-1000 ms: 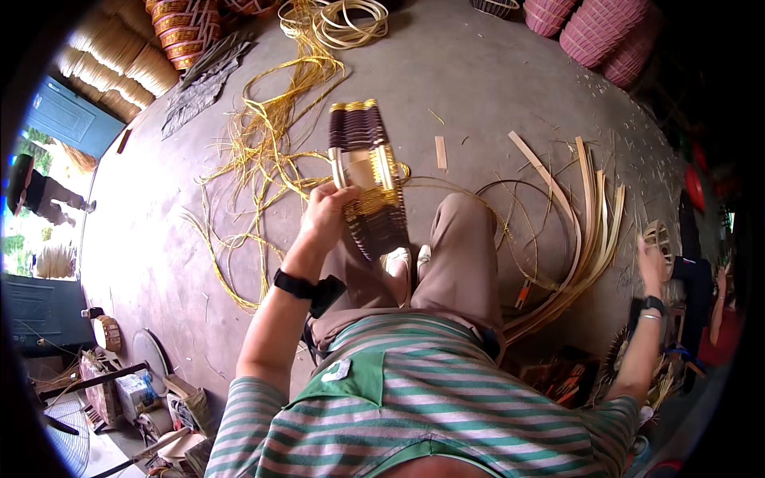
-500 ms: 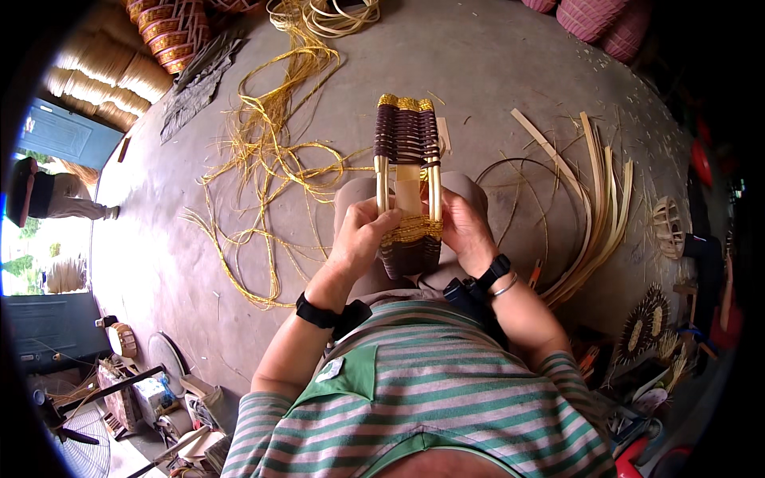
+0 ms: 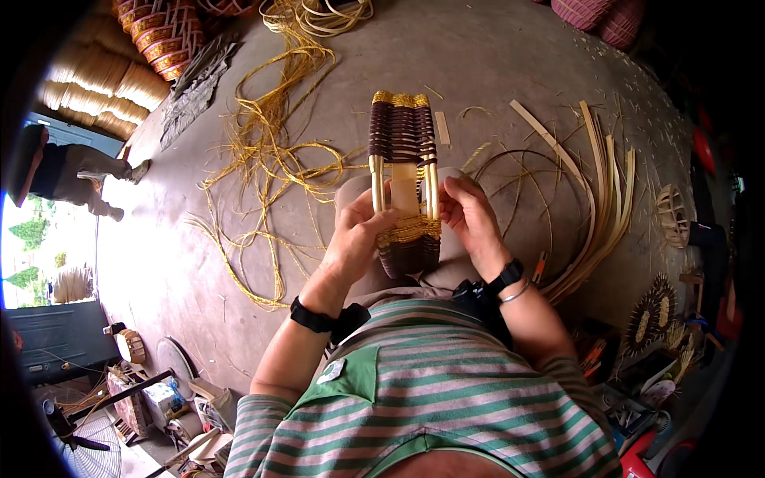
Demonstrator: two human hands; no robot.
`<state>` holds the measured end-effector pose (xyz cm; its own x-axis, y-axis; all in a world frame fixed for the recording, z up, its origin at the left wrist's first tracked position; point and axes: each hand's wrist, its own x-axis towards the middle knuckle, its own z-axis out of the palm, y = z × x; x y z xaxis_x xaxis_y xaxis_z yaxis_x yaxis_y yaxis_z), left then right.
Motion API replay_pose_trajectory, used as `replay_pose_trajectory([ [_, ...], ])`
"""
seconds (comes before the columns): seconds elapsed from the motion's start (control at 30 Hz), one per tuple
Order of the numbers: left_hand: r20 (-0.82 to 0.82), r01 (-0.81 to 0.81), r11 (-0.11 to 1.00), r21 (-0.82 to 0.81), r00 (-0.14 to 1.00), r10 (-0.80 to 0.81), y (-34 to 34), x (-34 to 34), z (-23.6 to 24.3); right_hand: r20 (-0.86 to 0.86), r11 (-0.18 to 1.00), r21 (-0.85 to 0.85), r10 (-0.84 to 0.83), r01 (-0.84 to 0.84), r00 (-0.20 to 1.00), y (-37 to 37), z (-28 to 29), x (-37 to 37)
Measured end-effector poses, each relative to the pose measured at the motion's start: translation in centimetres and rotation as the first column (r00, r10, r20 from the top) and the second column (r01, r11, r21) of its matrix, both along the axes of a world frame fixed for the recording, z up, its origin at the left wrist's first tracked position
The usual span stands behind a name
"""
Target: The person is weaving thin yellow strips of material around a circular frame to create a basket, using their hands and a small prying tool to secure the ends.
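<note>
A narrow woven basket piece (image 3: 402,131) stands up between my knees. Dark brown and gold cord is woven across its pale ribs, and the bare ribs show in its middle around a flat pale strip (image 3: 404,185). My left hand (image 3: 356,231) grips its left side, thumb on the lower gold band. Just beside its right edge is my right hand (image 3: 472,213), with bent fingers drawn together; what they pinch, if anything, is hidden.
Loose gold cord (image 3: 267,171) lies tangled on the floor to the left. Pale split strips (image 3: 610,191) curve across the right side. Fan, lower left (image 3: 89,446). A person (image 3: 76,171) is by the bright doorway. Woven baskets (image 3: 159,36) stand at the far left.
My right hand has moved slightly right, off the woven piece's edge. The left hand keeps its grip. By the doorway, the person has come further into view.
</note>
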<state>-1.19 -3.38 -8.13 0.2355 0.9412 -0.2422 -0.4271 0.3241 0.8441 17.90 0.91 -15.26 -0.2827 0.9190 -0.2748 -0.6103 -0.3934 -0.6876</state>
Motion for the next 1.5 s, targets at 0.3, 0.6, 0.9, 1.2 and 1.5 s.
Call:
replay_pose_trajectory([
  [0.3,0.102,0.063,0.995,-0.076,0.993,-0.055,-0.5,-0.3,-0.9,-0.174,0.959,-0.179,0.19,-0.22,0.966,3.0,0.0,-0.7],
  [0.6,0.225,0.041,0.993,-0.115,0.974,-0.014,-0.5,-0.3,-2.9,-0.303,0.971,-0.178,0.099,-0.158,0.948,2.1,-1.2,-2.6],
  [0.9,0.201,0.084,0.996,-0.033,0.977,-0.076,0.1,-0.2,-2.1,0.731,0.412,0.667,-0.524,-0.621,0.438,-0.3,7.4,1.0],
  [1.2,0.044,-0.085,0.995,0.051,0.996,0.082,-0.6,1.3,-2.9,0.616,0.057,0.54,-0.707,-0.84,0.348,0.5,8.0,0.8],
  [1.5,-0.011,-0.2,0.977,0.071,0.979,0.202,-0.4,1.5,-2.9,0.517,0.036,0.374,-0.838,-0.927,0.176,-0.3,10.0,-0.1],
])
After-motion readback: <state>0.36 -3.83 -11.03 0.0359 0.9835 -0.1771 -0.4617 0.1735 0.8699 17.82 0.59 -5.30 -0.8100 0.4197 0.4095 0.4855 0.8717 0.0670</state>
